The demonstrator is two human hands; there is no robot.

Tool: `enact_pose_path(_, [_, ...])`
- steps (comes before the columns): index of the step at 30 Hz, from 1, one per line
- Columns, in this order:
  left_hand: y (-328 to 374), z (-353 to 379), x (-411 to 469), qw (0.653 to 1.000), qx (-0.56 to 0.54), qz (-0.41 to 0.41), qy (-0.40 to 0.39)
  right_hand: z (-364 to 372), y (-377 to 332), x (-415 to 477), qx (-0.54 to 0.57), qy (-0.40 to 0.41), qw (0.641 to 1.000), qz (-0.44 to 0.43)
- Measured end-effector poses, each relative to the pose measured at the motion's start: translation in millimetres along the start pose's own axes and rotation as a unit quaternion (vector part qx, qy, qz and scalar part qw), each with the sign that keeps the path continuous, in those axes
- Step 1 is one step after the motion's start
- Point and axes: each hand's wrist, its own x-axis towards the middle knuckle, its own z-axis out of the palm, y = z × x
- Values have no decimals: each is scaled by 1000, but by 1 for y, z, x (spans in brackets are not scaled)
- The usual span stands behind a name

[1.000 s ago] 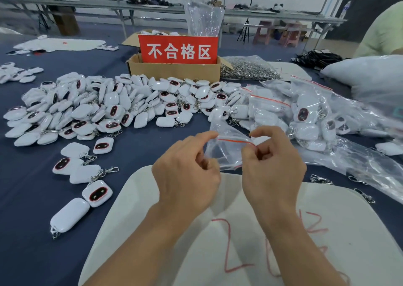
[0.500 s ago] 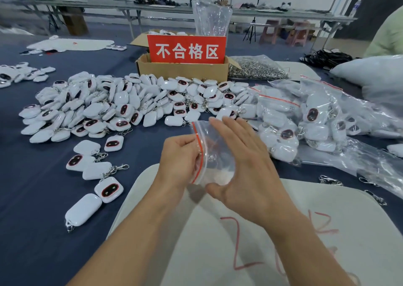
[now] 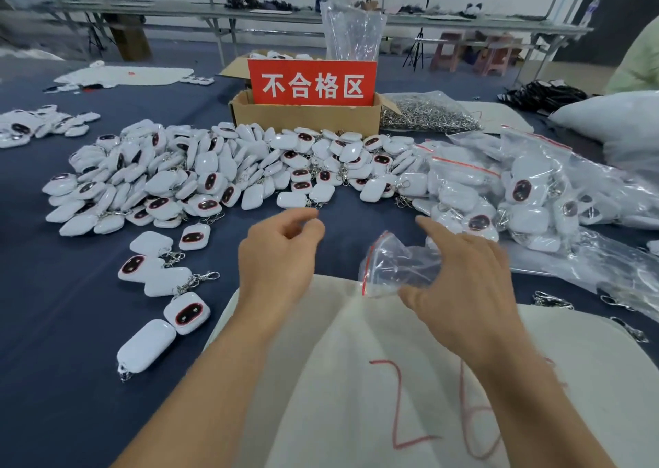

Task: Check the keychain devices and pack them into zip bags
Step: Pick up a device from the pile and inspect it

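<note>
Spreading under everything is a dark blue cloth [image 3: 53, 342], with a red-marked white pad [image 3: 338, 378] at the near edge, a heap of keychain devices [image 3: 199, 175] across the middle, filled bags [image 3: 463, 189] to the right and a cardboard box [image 3: 306, 121] behind; long tables [image 3: 160, 5] line the room beyond. The right hand [image 3: 467, 282] grasps a zip bag [image 3: 396, 267] between thumb and fingers over the pad's far edge, while the left hand [image 3: 281, 250] hangs loosely curled, holding nothing, just left of it.

Cardboard box [image 3: 303, 119] w/ red sign [image 3: 312, 82], bag of metal clips [image 3: 428, 115] beside, white mat [image 3: 342, 378] nr front.
</note>
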Motion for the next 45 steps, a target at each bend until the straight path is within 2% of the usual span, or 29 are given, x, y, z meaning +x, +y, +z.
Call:
enact_pose_path(2, [0, -16, 26, 989, 143, 35, 17, -3, 0, 0, 33, 21, 999, -23])
enact_pose_path(5, [-1, -35, 85, 950, 303, 60, 51, 6, -23, -12, 130, 106, 978, -122])
enact_pose_path(8, [-13, -43, 136, 931, 360, 15, 50, 28, -49, -25, 185, 56, 963, -185])
enact_pose_path(11, [-33, -34, 165, 911, 412, 3, 26, 44, -49, -17, 197, -5, 968, -156])
enact_pose_path(14, [-42, -20, 175, 894, 448, 9, 1, 48, -41, -7, 179, -13, 976, -124])
enact_pose_path(16, [-42, -16, 177, 895, 446, 30, -3, 49, -39, -6, 172, 9, 978, -115])
enact_pose_path(22, [-30, 13, 147, 929, 347, 106, -69, 54, -45, -10, 185, 58, 973, -124])
enact_pose_path(29, [-2, 69, 92, 928, 276, 184, -168, 52, -38, -9, 191, 74, 974, -101])
enact_pose_path(34, [4, 56, 73, 951, 206, 168, -161, 41, -24, -10, 118, 36, 992, -6])
enact_pose_path(36, [5, 46, 68, 954, 191, 166, -162, 36, -21, -12, 79, 71, 994, 28])
enact_pose_path(38, [4, 38, 59, 955, 184, 163, -165, 32, -19, -13, 38, 150, 987, 39])
enact_pose_path(40, [2, 34, 48, 947, 212, 192, -142, 29, -23, -13, 26, 227, 973, 19])
enact_pose_path(42, [-1, 36, 38, 921, 274, 252, -115, 32, -27, -13, 80, 250, 964, -43])
enact_pose_path(45, [-10, 45, 28, 897, 331, 265, -126, 41, -37, -18, 181, 190, 957, -124])
